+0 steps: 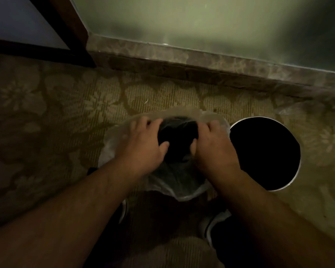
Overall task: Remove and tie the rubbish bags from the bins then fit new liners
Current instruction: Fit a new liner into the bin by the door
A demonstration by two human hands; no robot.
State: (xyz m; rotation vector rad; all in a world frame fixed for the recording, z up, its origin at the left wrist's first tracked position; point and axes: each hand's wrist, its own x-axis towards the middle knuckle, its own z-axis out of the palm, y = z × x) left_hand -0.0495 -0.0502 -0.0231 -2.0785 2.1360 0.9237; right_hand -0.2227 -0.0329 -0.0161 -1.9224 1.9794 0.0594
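Left hand, right hand, both sets of fingers curled gripping clear liner mouth, dark bin beside

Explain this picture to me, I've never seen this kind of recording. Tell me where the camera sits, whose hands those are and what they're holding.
There is no machine here. A person wears one camera on the head, so you look down along their forearms. The left hand and the right hand each grip the mouth of a clear plastic bag and hold it open. The inside of the bag looks dark, and I cannot tell what is in it. To the person's right stands a round bin with a pale rim. It is dark inside, with no liner visible. The floor is a flower-patterned carpet that runs up to a skirting board and a wall. The person's shoes show at the bottom edge.
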